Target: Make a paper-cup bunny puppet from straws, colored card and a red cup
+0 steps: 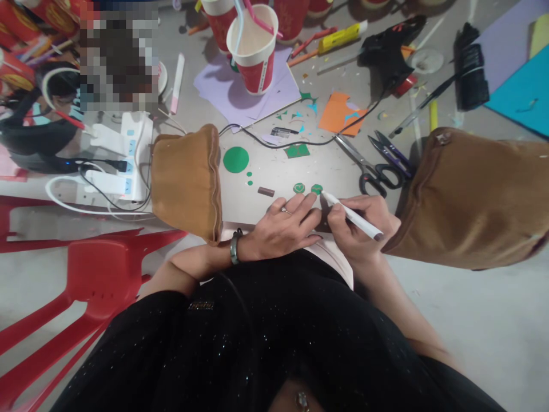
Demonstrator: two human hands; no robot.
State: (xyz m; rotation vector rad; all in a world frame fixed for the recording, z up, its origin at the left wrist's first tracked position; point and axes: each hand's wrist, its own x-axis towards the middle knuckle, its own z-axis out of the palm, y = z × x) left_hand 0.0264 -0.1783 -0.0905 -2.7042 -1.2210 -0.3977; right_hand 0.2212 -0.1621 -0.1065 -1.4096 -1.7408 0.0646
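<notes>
My right hand (364,223) is closed around a white marker (352,215) with a dark end. The marker's tip meets the edge of a small green paper disc (316,189). My left hand (288,224) rests at the table's front edge, its fingers slightly bent and apart, with fingertips by that disc. Just left of it lies a second small green disc (299,188) with a pale heart outline. A larger green circle (235,159), two tiny green dots and a brown strip (266,191) lie farther left. Behind the discs is a cut green scrap (297,150).
Scissors (369,167) and a purple-handled cutting tool (390,151) lie right. Brown fabric bags (185,182) (480,197) flank the work area. A black cable (274,144) crosses behind. Farther back are a paper cup (254,57), a glue gun (388,57) and a power strip (136,154).
</notes>
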